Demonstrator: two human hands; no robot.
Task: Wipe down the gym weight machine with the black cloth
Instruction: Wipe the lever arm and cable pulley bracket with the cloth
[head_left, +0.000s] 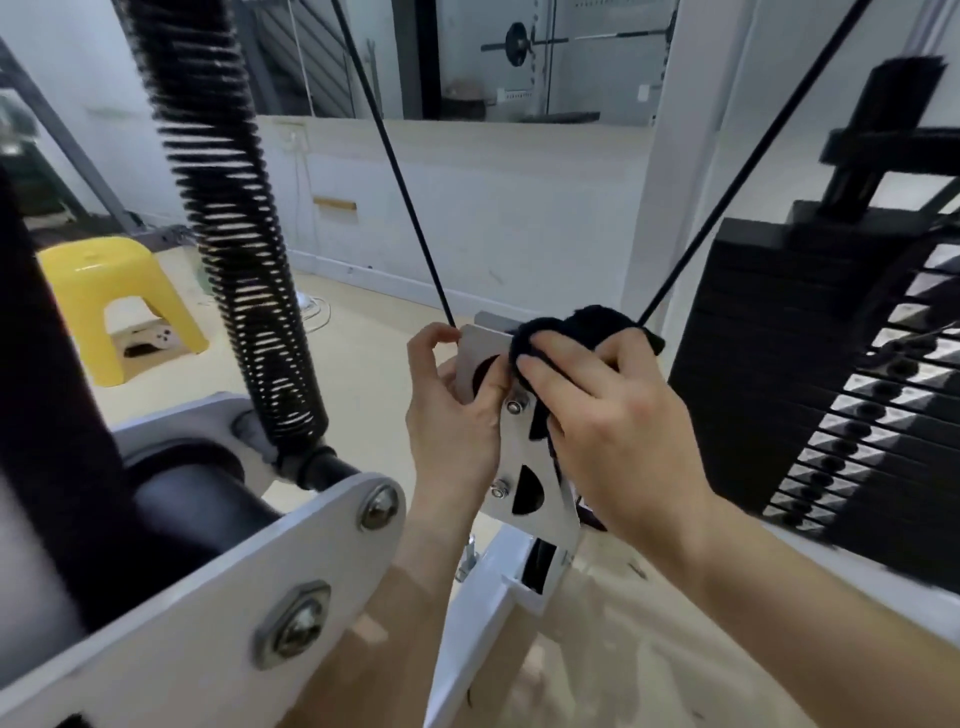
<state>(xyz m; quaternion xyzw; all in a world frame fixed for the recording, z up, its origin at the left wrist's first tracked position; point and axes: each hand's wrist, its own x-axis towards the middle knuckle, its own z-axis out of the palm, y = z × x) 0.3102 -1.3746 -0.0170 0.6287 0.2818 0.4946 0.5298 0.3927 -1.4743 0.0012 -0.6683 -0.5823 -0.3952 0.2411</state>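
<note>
Clearly mid-wipe — we see the black cloth (589, 325) bunched in the right hand (618, 415) and pressed onto the top of the silver pulley bracket (519, 462). The bracket sits low at the centre of the weight machine (483, 603), where two black cables (400, 176) come down and meet.

We judge the task as partly along at best. Only this bracket is under the cloth now, and no surface shows streaks or a dust line, so we cannot tell which parts are already cleaned. Likely left, in our reading:
- the weight stack (779, 395) to the right
- the coiled spring (234, 234)
- the white frame plates (291, 566) at lower left
- the lower half of the bracket itself

The right hand comes in from the lower right with its back to the camera. Its fingers are curled over the cloth and clamp it against the bracket's upper edge, and part of the cloth hangs down behind the palm. The left hand (457, 415) steadies the bracket — fingers hooked round its left edge, thumb laid across the plate face near the upper bolt (515, 407). Both forearms are bare and reach forward from the bottom of the view. A yellow stool (114, 291) stands on the floor well apart at left.
</note>
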